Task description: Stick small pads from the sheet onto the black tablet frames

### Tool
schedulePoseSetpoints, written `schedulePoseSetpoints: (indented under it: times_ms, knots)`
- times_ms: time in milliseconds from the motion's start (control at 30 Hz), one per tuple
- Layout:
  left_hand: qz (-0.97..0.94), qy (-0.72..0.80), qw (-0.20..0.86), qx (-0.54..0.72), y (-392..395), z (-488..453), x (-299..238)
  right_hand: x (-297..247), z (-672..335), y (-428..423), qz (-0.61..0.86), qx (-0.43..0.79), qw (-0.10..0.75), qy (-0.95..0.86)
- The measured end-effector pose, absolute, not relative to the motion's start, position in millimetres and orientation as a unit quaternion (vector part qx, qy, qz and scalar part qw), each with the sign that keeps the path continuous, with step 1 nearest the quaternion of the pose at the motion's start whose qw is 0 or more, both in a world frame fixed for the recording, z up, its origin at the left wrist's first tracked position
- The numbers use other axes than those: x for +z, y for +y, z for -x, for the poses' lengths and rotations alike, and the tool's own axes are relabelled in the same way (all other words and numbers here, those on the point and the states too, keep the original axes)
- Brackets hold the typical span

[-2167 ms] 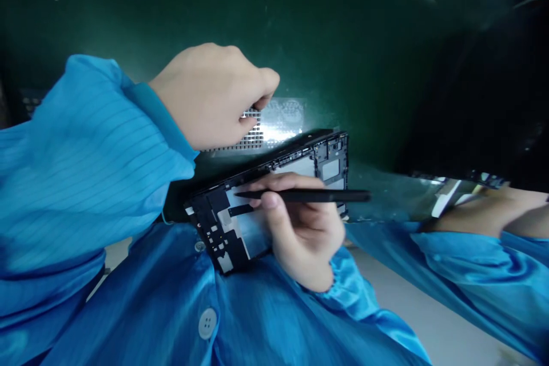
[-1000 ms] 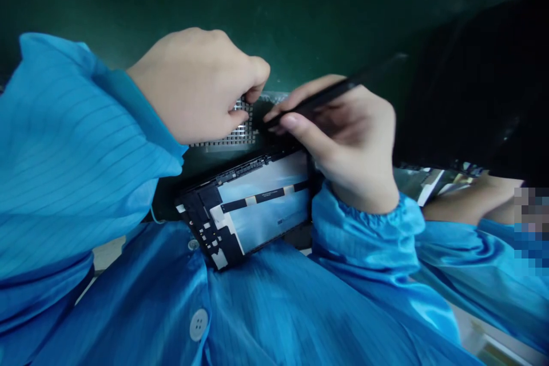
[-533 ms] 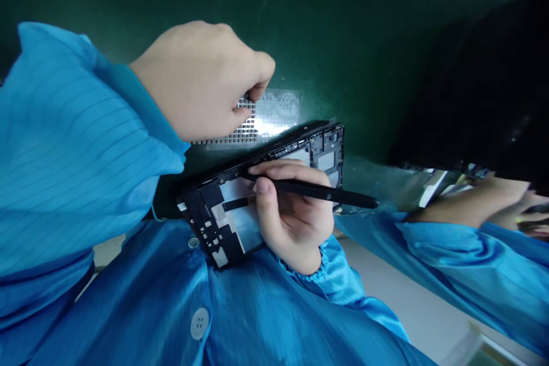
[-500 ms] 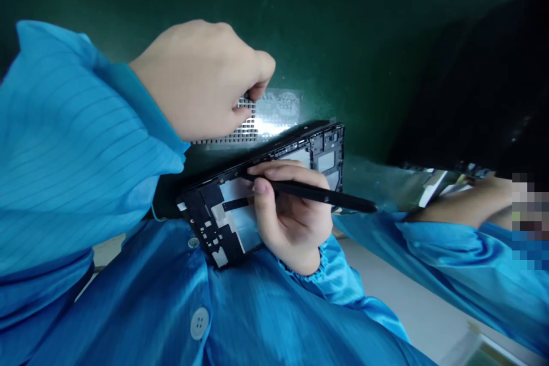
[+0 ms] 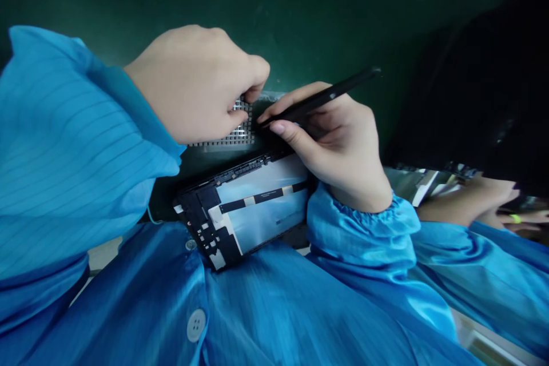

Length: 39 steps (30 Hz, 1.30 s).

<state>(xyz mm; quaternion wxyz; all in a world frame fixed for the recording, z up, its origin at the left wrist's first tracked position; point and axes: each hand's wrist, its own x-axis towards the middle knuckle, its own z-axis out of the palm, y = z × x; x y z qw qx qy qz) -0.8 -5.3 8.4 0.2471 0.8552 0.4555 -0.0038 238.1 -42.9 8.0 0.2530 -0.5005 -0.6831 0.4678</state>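
My left hand (image 5: 201, 86) is curled over a sheet of small dark square pads (image 5: 231, 136), thumb and forefinger pinched at its edge. Between the fingers of my right hand (image 5: 338, 143) are slim black tweezers (image 5: 330, 94), held like a pen, their tip close to the right edge of the pad sheet. The tip itself is too dark to make out. Below both hands an opened tablet (image 5: 261, 206) lies tilted against the front of my blue smock, its inside facing up with a black ribbon cable across it. My right wrist hides the tablet's right end.
A green work surface (image 5: 300, 23) spreads out beyond my hands. At the right, a co-worker's forearm (image 5: 458, 203) in a blue sleeve rests near a large dark object (image 5: 463, 108) and some pale strips (image 5: 425, 189).
My right hand has moved up and right with the tweezers, from over the tablet to the pad sheet. The tweezers' rear end now points upward. My left hand stays almost still.
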Motion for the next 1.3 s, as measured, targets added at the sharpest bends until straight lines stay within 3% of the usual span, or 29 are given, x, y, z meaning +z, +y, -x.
schedulePoseSetpoints:
  times_ms: [333, 400, 533, 667, 933, 1100, 1300]
  knots:
    - [-0.857, 0.453, 0.247, 0.005, -6.3, 0.0, 11.2, 8.4, -240.9, -35.7, 0.505, 0.503, 0.256, -0.653]
    - [-0.856, 0.456, 0.244, 0.004, -5.9, -0.4, 11.3, 6.9, -244.6, -44.0, 0.502, 0.482, 0.313, -0.646]
    - [-0.85, 0.464, 0.248, -0.014, -4.5, -1.3, 11.0, 0.0, -246.6, -87.0, 0.563, 0.324, 0.462, -0.604]
    - [-0.852, 0.463, 0.244, -0.014, -3.2, -1.8, 12.7, -12.5, -239.4, -121.3, 0.578, 0.258, 0.498, -0.592]
    - [-0.86, 0.455, 0.23, -0.022, -3.1, -0.4, 13.1, -18.0, -235.2, -124.5, 0.543, 0.256, 0.495, -0.628]
    - [-0.859, 0.455, 0.234, -0.024, -4.7, 0.2, 14.6, 5.2, -240.7, -119.0, 0.573, 0.241, 0.4, -0.673]
    - [-0.853, 0.464, 0.237, -0.034, -3.5, -3.8, 15.3, 19.1, -241.7, -61.0, 0.481, 0.391, 0.267, -0.738]
